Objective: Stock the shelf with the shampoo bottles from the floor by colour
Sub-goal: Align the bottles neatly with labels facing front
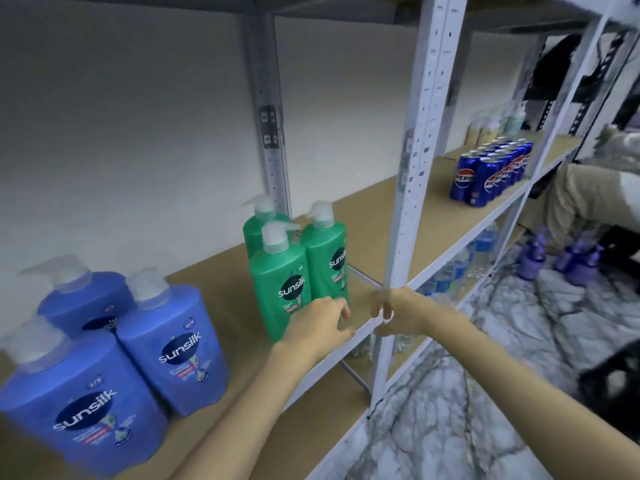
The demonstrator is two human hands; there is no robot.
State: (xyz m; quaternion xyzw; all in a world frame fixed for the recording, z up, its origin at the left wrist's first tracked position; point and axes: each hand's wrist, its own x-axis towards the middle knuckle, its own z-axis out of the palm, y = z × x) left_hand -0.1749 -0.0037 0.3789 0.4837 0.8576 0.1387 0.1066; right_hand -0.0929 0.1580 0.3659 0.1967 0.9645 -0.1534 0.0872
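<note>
On the shelf (221,271) green bottles (298,268) stand upright; left hand (317,325) fingers touch one, right hand (391,311) loosely curled.

Bare brown shelf board (221,268) lies open between the three blue pump-top shampoo bottles (173,344) at left and the three green pump-top shampoo bottles (280,289). Right of the green group, a white perforated metal upright (412,174) stands at the shelf's front edge; beyond it the board runs free to the blue drink cans (491,174).
</note>
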